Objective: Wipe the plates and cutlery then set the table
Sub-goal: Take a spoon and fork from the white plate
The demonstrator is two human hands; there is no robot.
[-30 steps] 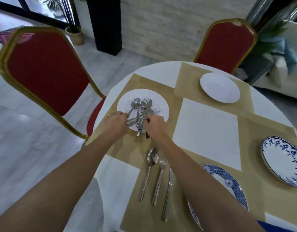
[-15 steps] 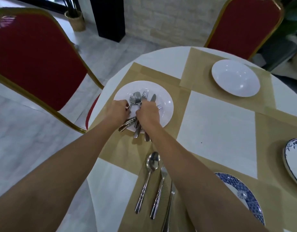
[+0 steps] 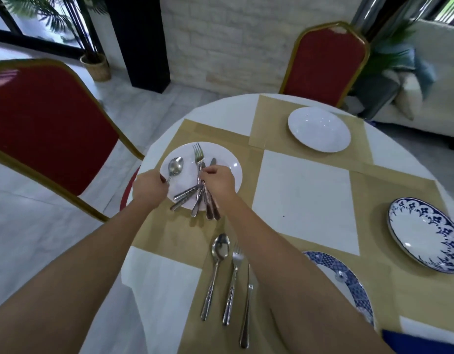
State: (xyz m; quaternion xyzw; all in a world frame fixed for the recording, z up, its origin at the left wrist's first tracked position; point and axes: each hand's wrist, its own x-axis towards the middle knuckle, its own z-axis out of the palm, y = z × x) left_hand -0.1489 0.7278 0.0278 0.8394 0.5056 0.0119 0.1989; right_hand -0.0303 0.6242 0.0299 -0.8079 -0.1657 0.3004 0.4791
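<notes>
A white plate at the table's left holds a pile of cutlery. My left hand grips the handle of a spoon whose bowl lies over the plate's left part. My right hand pinches a fork with its tines pointing away; a knife tip shows beside it. Other handles stick out over the plate's near rim. A spoon, fork and knife lie side by side on the near placemat, left of a blue-patterned plate.
A second white plate sits at the far side and another blue-patterned plate at the right. Red chairs with gold frames stand at the left and far side. Tan placemats lie over a white cloth.
My left hand has drawn a spoon out to the left of the pile. My right hand has separated a fork from the pile. The camera view has lifted slightly.
</notes>
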